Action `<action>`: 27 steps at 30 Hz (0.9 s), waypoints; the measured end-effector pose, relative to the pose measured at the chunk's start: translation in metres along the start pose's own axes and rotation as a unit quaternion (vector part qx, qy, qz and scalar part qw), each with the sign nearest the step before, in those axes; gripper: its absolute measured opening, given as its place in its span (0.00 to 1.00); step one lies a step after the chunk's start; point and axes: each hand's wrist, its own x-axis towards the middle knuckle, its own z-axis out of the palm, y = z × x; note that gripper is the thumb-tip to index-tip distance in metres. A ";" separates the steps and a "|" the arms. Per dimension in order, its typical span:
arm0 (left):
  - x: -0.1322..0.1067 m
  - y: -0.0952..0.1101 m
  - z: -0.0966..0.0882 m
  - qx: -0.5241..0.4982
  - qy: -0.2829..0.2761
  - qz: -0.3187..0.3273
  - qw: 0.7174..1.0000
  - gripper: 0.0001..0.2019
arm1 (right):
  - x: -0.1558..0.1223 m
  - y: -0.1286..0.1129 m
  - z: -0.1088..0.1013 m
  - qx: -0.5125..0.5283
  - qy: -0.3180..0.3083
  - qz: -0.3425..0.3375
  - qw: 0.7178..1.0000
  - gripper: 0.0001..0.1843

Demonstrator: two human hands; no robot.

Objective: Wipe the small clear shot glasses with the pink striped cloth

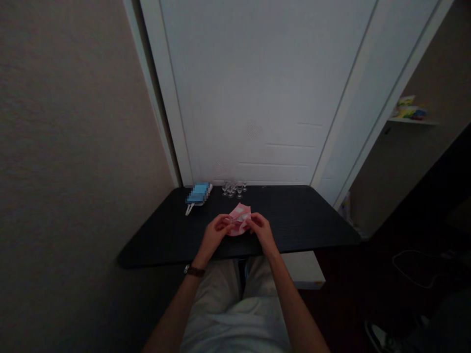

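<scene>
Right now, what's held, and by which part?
Pink paper, pinched at its lower edge: left hand on the left side, right hand on the right.

Blue box [198, 193], small glasses [233, 188] on black table [301, 215].

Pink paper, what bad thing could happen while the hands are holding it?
1. The left hand and the right hand both pinch the pink paper. Pulling hard in opposite directions might tear it.
2. The little glasses stand just behind it on the table. A hand pushed forward could knock them over.
3. The room is dim, so small details on the paper may be easy to miss.
</scene>
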 end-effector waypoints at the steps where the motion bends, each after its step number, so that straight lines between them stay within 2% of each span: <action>1: -0.001 0.004 0.002 -0.002 0.003 0.001 1.000 0.15 | -0.001 -0.003 0.003 0.006 0.010 -0.003 1.000 0.10; 5: 0.001 0.032 0.004 -0.007 0.025 0.013 1.000 0.16 | -0.001 -0.023 0.018 0.026 0.049 -0.022 0.998 0.10; 10: 0.003 0.093 -0.008 0.012 0.041 0.073 0.996 0.16 | 0.009 -0.075 0.038 0.052 0.044 -0.085 0.994 0.09; 15: -0.025 0.141 -0.019 0.079 0.063 0.107 0.989 0.15 | -0.005 -0.126 0.054 0.067 0.015 -0.095 0.993 0.08; 21: -0.065 0.175 -0.015 0.173 0.068 0.136 0.973 0.15 | -0.040 -0.157 0.045 0.067 -0.001 -0.109 0.992 0.05; 27: -0.080 0.196 -0.003 0.203 0.102 0.170 0.959 0.10 | -0.055 -0.174 0.036 0.070 0.022 -0.151 0.986 0.07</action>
